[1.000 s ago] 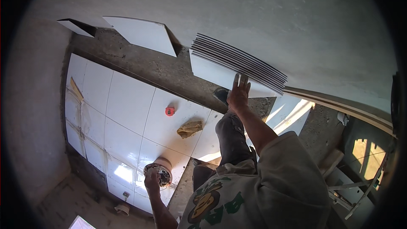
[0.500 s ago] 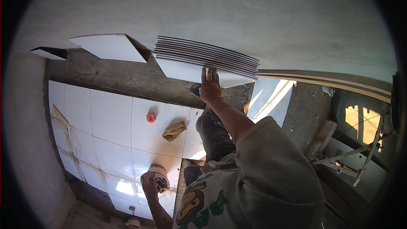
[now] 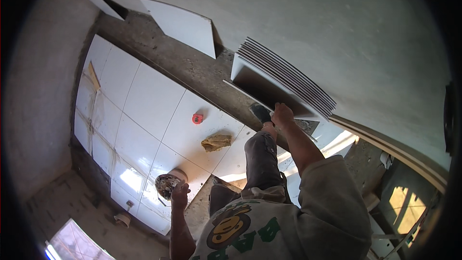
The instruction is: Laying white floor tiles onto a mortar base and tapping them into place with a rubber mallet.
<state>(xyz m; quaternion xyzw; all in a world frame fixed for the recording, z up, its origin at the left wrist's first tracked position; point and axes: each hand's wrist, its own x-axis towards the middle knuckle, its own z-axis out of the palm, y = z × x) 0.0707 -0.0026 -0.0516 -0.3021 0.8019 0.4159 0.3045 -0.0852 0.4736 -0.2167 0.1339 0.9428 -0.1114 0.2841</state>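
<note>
beside the laid tiles [image 3: 159,86] a strip [image 3: 192,58] lies bare, the right hand [image 3: 283,114] gripping one tile [image 3: 245,94] off the stack [image 3: 288,82], the left hand [image 3: 180,195] in a grip i can't tell.

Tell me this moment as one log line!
right hand: gripping tilted tile; left hand: at bucket; red tape measure: on laid tiles; tile stack: against wall

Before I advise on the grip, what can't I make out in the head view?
Head view:
Gripped white tile: near face hidden by its tilt.
Fingertips of the right hand: mostly hidden by the hand.
Left hand: exact hold on the bucket too small, blurred.
Bucket's dark contents: too small to identify.
Bright panel: cut off by the lower edge.
</note>
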